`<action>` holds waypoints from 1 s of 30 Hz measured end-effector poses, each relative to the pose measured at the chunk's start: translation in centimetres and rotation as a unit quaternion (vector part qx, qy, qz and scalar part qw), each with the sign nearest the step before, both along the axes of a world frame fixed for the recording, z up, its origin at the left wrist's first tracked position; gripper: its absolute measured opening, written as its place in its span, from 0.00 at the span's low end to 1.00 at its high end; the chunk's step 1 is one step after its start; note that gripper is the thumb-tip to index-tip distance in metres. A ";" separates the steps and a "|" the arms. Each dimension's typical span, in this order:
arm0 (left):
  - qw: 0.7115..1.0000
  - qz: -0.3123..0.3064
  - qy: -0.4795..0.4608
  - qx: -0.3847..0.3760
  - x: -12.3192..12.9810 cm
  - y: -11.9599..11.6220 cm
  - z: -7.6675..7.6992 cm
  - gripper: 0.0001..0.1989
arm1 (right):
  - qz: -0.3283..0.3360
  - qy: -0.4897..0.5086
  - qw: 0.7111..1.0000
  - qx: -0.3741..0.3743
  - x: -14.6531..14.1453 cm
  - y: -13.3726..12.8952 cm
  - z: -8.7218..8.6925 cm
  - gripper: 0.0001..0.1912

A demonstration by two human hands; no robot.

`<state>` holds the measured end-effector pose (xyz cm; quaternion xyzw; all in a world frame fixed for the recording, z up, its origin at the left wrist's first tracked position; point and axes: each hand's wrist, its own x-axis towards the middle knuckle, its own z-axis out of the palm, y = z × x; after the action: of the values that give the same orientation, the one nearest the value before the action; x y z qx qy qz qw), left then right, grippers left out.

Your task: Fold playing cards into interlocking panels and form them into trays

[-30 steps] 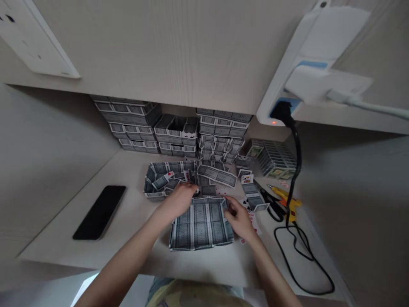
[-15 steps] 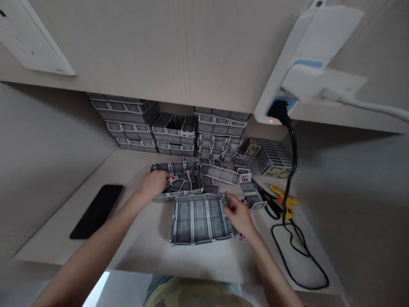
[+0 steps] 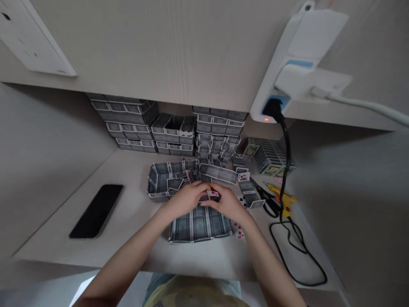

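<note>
Both hands meet over the far edge of a shallow box made of playing cards [image 3: 200,226], which lies near the front of the desk. Between them is a small folded playing card [image 3: 213,194] with a red mark showing. My left hand [image 3: 191,198] pinches it from the left, its fingertips partly hidden. My right hand [image 3: 225,201] closes on it from the right with thumb and fingers. Just behind stands a second card box [image 3: 156,195], holding several loose folded card pieces [image 3: 175,183]. A long strip of joined cards [image 3: 219,173] lies to its right.
Stacked card boxes [image 3: 134,130] line the back. At right lie black scissors [image 3: 270,202], a yellow glue gun [image 3: 286,200] with a looping black cord, and clear-wrapped card packs [image 3: 273,155]. A phone [image 3: 96,211] rests at left. A power strip [image 3: 287,64] hangs on the panel above.
My left hand has come out of the rear box and moved right with a card. My right hand has left the front box's right side and met it.
</note>
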<state>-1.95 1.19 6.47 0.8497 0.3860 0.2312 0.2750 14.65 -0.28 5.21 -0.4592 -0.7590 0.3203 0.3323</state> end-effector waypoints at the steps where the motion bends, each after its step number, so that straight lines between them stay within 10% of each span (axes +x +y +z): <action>1: 1.000 -0.003 -0.017 -0.001 0.3 0.4 -0.4 0.12 | -0.024 -0.008 1.000 0.006 -0.4 0.6 -0.4 0.22; 7: 0.991 0.043 -0.104 -0.065 -0.3 1.9 -1.5 0.15 | -0.073 -0.022 0.996 0.041 -0.5 3.4 -1.9 0.13; 14: 0.989 0.133 0.014 0.056 -2.5 1.2 -2.3 0.10 | -0.010 -0.041 0.998 0.046 -0.2 4.2 -1.0 0.08; 22: 0.990 0.103 0.093 0.006 -3.5 1.6 -3.5 0.09 | -0.001 -0.036 0.998 0.059 -0.1 4.2 -1.1 0.05; 30: 0.995 0.067 -0.023 -0.068 -2.8 2.4 -5.4 0.07 | 0.011 -0.107 0.991 0.076 0.0 4.0 -1.2 0.06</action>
<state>-4.79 3.61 1.07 0.7957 0.4501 0.2419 0.3252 14.66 3.74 4.04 -0.4556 -0.8175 0.2146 0.2795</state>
